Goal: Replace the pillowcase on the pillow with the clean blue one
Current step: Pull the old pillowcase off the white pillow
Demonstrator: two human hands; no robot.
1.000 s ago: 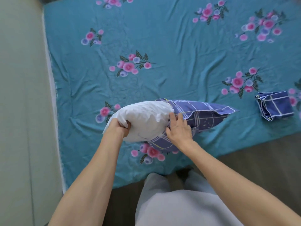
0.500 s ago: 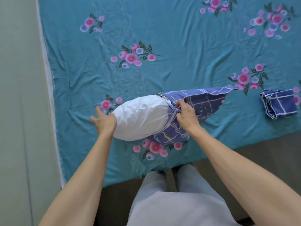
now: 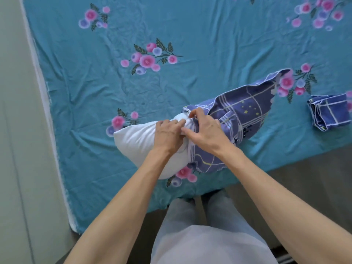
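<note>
A white pillow lies on the bed, its right end still inside a blue checked pillowcase with small stars. My left hand rests on top of the bare pillow, fingers curled at the case's opening. My right hand pinches the bunched hem of the pillowcase right beside it. The two hands touch at the hem. A second blue checked pillowcase, folded, lies on the bed at the far right.
The bed wears a teal sheet with pink flower prints. A pale wall or panel runs along the bed's left side. Dark floor shows at the bed's near edge, by my legs.
My left hand left the pillow's left end and came across onto the pillow top beside my right hand. More white pillow is bare, and the pillowcase has slid further right.
</note>
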